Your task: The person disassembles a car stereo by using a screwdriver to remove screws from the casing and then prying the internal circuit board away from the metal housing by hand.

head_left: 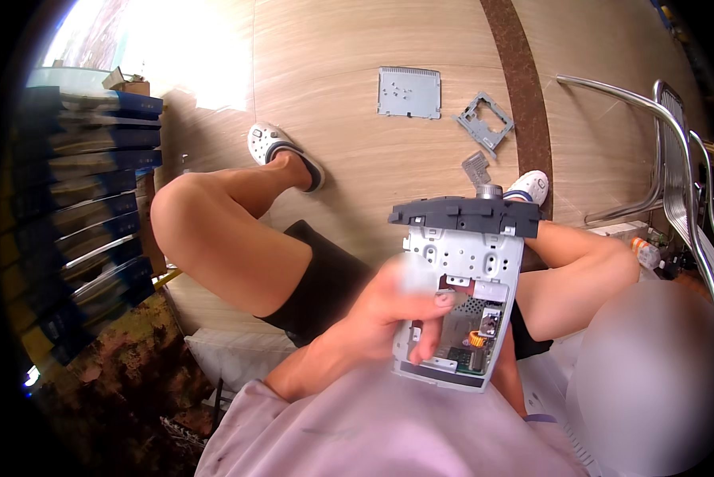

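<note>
In front of my torso is a car radio (pixel 472 246) with a metal chassis, a dark front panel and a round knob pointing away from me. Part of its casing is off, and a green circuit board and a copper coil (pixel 477 339) show inside. My left hand (pixel 385 306) grips its left side, the thumb and fingers reaching over the opened part. My right forearm (pixel 510 385) rises behind the radio's right side; the right hand is hidden behind it, so its fingers do not show.
On the tiled floor lie a flat metal cover (pixel 421 83) with several screws on it, a metal frame (pixel 475 127) and a small grey bracket (pixel 476 168). Stacked blue boxes (pixel 118 139) stand left; a metal chair (pixel 667 151) stands right. A blurred round shape (pixel 651 381) fills the lower right.
</note>
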